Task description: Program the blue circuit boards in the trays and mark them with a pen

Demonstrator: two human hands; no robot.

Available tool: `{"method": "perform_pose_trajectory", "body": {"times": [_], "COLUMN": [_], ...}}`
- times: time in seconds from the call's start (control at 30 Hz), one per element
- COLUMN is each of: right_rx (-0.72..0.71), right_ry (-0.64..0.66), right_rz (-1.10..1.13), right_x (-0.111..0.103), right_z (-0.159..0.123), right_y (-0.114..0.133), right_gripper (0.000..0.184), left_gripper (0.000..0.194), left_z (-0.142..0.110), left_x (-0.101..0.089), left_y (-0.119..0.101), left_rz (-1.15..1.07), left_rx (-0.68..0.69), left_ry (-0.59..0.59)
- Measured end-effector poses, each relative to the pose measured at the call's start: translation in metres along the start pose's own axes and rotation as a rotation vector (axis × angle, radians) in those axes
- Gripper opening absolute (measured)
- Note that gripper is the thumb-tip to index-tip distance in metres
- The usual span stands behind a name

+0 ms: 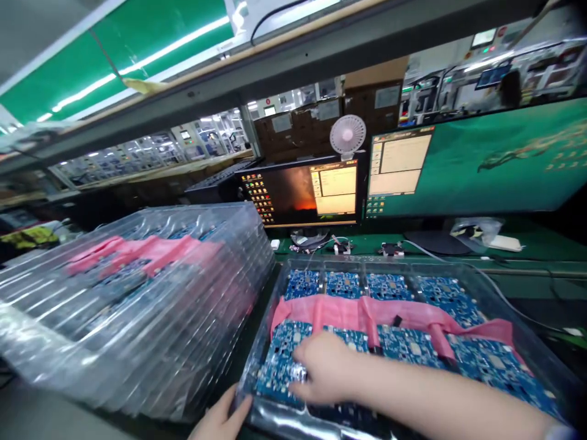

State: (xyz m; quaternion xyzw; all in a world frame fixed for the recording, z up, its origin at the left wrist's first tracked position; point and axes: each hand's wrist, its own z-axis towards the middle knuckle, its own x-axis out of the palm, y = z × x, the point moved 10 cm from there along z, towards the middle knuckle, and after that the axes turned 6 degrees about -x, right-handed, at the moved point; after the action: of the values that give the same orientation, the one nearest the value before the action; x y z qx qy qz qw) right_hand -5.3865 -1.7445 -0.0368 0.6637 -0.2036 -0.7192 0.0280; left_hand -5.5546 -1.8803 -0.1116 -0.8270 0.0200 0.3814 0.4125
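A clear plastic tray (270, 410) holds several blue circuit boards (410, 348) in compartments. Pink strips (342, 311) lie across the tray between its back and front rows of boards. At the tray's front left corner is my left hand (220, 420), thumb and fingers gripping the rim; its lower part is cut off by the frame. My right hand (325, 370) reaches in from the right over the front left circuit board (279, 360). Its fingers and thumb curl in around a small shiny spot on that board. Blur hides what exactly is between them.
Left of the tray stands a tall stack of clear trays (183, 330) with boards and pink strips on top. Behind are two monitors (298, 192), (486, 165), a small fan (347, 135), and a cable (504, 296). A shelf beam (192, 91) crosses above.
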Motion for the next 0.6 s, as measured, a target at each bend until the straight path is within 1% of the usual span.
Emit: {"method": "perform_pose_trajectory", "body": {"times": [0.03, 0.07, 0.1, 0.13, 0.2, 0.27, 0.3, 0.33, 0.4, 0.43, 0.47, 0.5, 0.53, 0.6], "right_rx": [-0.068, -0.094, -0.1, -0.088, -0.04, -0.02, -0.015, -0.009, 0.02, 0.045, 0.073, 0.101, 0.119, 0.14], "right_ry": [0.078, 0.151, 0.199, 0.228, 0.227, 0.18, 0.142, 0.087, -0.057, -0.127, -0.185, -0.228, -0.251, -0.254], "right_rz": [-0.022, -0.06, -0.109, -0.156, -0.213, -0.207, -0.189, -0.165, -0.099, -0.059, -0.019, 0.021, 0.059, 0.114], "right_x": [0.013, 0.027, 0.038, 0.048, 0.059, 0.06, 0.055, 0.046, 0.015, -0.002, -0.019, -0.034, -0.046, -0.058], "right_z": [-0.003, -0.007, -0.009, -0.01, -0.01, -0.01, -0.01, -0.012, -0.018, -0.023, -0.027, -0.032, -0.035, -0.039], "right_y": [0.03, 0.051, 0.065, 0.072, 0.073, 0.068, 0.065, 0.062, 0.055, 0.052, 0.048, 0.045, 0.043, 0.04], "right_gripper": [0.05, 0.053, 0.054, 0.052, 0.042, 0.03, 0.025, 0.022, 0.015, 0.014, 0.013, 0.013, 0.013, 0.012], "left_gripper": [0.05, 0.05, 0.05, 0.051, 0.053, 0.054, 0.055, 0.055, 0.058, 0.059, 0.06, 0.058, 0.056, 0.045], "left_z": [-0.006, -0.011, -0.016, -0.021, -0.029, -0.034, -0.035, -0.035, -0.031, -0.027, -0.023, -0.017, -0.011, 0.001], "left_x": [0.007, 0.012, 0.014, 0.015, 0.016, 0.012, 0.008, 0.003, -0.012, -0.017, -0.019, -0.016, -0.007, 0.015], "left_y": [-0.006, -0.011, -0.016, -0.019, -0.021, -0.019, -0.017, -0.014, -0.005, -0.003, -0.005, -0.009, -0.017, -0.031], "left_rz": [-0.02, -0.043, -0.072, -0.105, -0.179, -0.257, -0.303, -0.361, -0.505, -0.524, -0.488, -0.405, -0.273, -0.062], "left_rx": [0.021, 0.026, 0.017, -0.005, -0.057, -0.076, -0.074, -0.062, -0.018, 0.022, 0.074, 0.13, 0.184, 0.253], "left_ry": [0.02, 0.024, 0.023, 0.019, 0.016, 0.0, -0.025, -0.064, -0.176, -0.224, -0.251, -0.251, -0.222, -0.158]}}
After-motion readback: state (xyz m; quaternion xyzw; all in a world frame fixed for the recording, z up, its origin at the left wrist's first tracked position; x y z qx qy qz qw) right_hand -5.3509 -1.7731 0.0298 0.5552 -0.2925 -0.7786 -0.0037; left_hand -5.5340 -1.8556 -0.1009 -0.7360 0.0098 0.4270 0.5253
